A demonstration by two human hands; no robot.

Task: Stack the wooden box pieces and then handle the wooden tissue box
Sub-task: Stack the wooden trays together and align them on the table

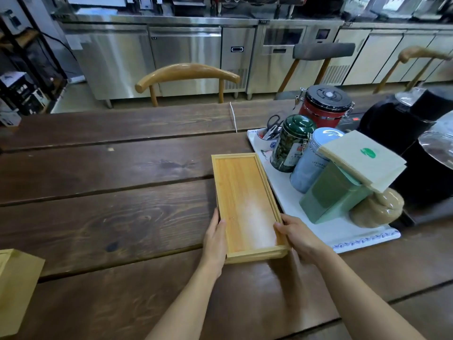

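A shallow light-wood tray piece with a raised rim lies lengthwise on the dark wooden table, its open side up. My left hand grips its near left edge, thumb on the rim. On the opposite side, my right hand grips the near right edge. Whether the piece rests on the table or is slightly raised is unclear. Another light-wood box sits at the table's near left edge, partly cut off by the frame.
A white tray just right of the wooden piece holds a green tin, a blue jar, a green box, napkins and a red canister. Black appliances stand far right. Chairs line the far side.
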